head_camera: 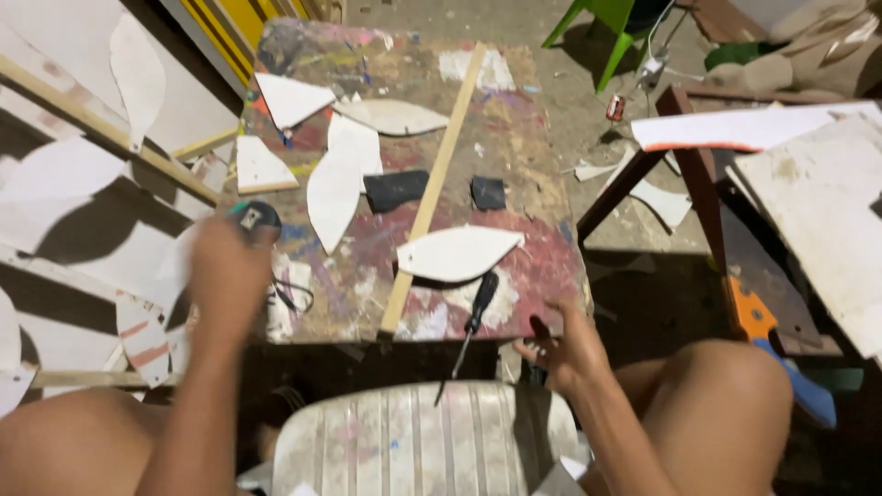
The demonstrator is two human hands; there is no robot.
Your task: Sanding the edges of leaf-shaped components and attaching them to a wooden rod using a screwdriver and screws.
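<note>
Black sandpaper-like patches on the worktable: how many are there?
2. A larger black patch lies left of the wooden strip; a smaller one lies right of it. Others may be hidden under the white cutouts.

Paint-stained desk [514,138], centre frame. On it: long wooden strip [435,184] running diagonally, leaf-shaped white cutout [457,253] at lower centre, more white cutouts [340,174] upper left, two black pieces [397,189], screwdriver [473,312] overhanging the near edge.

Hands at a paint-stained workbench [514,156]

Left hand [225,266] blurred, closed around a small round black tool [257,217]; right hand [562,347] gripped the bench edge beside a black-handled screwdriver [473,312], near a leaf-shaped white cutout [457,253] and wooden slat [436,179].
</note>
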